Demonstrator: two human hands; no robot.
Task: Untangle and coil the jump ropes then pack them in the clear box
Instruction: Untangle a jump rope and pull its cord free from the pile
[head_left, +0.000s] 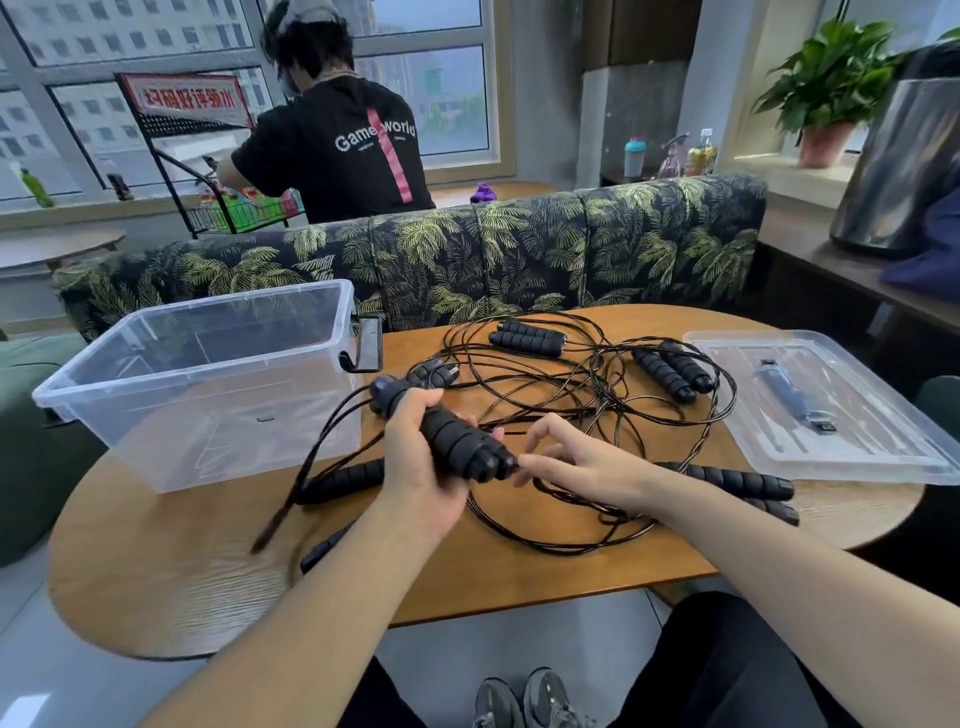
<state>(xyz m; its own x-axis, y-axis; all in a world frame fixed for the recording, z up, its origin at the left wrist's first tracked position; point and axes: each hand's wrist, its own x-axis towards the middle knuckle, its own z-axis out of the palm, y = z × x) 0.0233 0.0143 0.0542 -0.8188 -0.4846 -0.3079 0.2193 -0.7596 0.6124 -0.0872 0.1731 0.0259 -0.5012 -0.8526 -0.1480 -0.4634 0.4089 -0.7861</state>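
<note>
Jump ropes (571, 395) remain tangled at frame centre on the worktop (519, 561); none coiled. Clear box (208, 384), centre left, holds nothing. Left hand (421, 467) grips two handles (457, 441); right hand (566, 462) reaches in, fingers loose.

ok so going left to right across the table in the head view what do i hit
clear box → left hand gripping two rope handles → right hand → pair of handles at the tangle's far right → clear lid
</note>
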